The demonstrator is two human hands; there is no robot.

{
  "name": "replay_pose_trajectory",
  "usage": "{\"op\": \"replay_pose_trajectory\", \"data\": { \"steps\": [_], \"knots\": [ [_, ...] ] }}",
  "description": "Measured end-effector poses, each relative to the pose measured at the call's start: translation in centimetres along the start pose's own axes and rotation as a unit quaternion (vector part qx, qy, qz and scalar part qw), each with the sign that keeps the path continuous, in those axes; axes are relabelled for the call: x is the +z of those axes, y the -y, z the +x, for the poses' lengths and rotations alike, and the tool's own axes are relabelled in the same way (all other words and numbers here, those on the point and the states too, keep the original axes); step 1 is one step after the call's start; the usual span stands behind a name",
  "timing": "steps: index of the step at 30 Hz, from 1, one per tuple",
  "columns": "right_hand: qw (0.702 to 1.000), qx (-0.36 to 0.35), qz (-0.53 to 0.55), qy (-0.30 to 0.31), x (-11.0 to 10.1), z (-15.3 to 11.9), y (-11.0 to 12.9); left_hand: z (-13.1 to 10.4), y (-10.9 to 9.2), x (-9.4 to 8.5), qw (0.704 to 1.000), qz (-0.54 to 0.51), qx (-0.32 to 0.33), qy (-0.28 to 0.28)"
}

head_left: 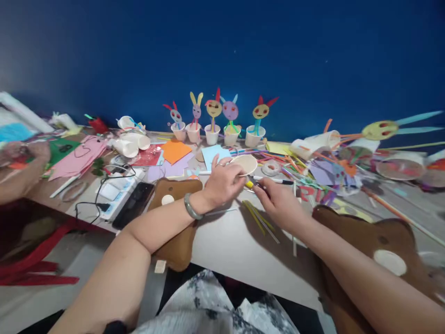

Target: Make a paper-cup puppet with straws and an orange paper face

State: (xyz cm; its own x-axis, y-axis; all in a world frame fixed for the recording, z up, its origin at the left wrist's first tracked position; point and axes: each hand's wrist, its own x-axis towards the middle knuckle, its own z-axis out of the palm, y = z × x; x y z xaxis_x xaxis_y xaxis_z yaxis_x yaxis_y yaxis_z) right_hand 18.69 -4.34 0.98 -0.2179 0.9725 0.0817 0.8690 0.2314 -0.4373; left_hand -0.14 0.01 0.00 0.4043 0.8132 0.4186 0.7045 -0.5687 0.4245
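One cup (245, 164) sits in the left grip (225, 182).

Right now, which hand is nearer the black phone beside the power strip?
Left. The left hand is to the right of the black phone, holding a paper cup; the right hand is farther right, gripping a yellow-and-dark tool.

Soft, moderate light washes the smooth, pale grey surface (222, 246), a blurry shadow spreading below the bare hands (276, 204). From here the plain deep-blue wall (222, 51) pales at upper left and darkens rightward; toward both sides, shapes look stretched and smeared.
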Motion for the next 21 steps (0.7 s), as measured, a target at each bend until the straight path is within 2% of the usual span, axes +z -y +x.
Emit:
{"op": "replay_pose_trajectory", "data": {
  "steps": [3, 5, 8, 9, 11, 13, 15, 18, 21],
  "knots": [
    [0.989, 0.001, -0.136, -0.050, 0.3, -0.5, 0.2, -0.1, 0.1, 0.1, 1.000, -0.012, 0.007, -0.010],
    [0.988, 0.003, -0.138, -0.062, 0.4, -0.6, 0.2, -0.1, 0.1, 0.1, 1.000, -0.018, 0.008, -0.020],
    [0.999, -0.001, 0.047, -0.020, 0.0, -0.2, 0.1, -0.1, 0.0, 0.1, 0.999, -0.022, 0.007, -0.025],
    [0.991, 0.009, 0.136, 0.013, -0.2, 0.0, 0.0, -0.1, -0.1, 0.0, 0.999, -0.022, 0.006, -0.026],
    [0.954, 0.045, 0.283, 0.086, -0.6, 0.3, -0.1, 0.0, -0.2, 0.0, 0.999, -0.019, 0.002, -0.028],
    [0.937, 0.068, 0.325, 0.111, -0.7, 0.4, -0.2, 0.0, -0.3, -0.1, 0.999, -0.017, 0.000, -0.031],
    [0.963, 0.044, 0.258, 0.066, -0.5, 0.3, -0.2, -0.1, -0.2, -0.1, 0.999, -0.020, 0.002, -0.034],
    [0.996, 0.005, 0.082, -0.029, 0.0, 0.0, -0.1, -0.1, -0.1, 0.0, 0.999, -0.031, 0.012, -0.043],
    [0.999, 0.000, 0.030, -0.031, -0.3, -0.1, -0.1, 0.0, 0.1, 0.0, 0.997, -0.053, 0.014, -0.055]
  ]
}}
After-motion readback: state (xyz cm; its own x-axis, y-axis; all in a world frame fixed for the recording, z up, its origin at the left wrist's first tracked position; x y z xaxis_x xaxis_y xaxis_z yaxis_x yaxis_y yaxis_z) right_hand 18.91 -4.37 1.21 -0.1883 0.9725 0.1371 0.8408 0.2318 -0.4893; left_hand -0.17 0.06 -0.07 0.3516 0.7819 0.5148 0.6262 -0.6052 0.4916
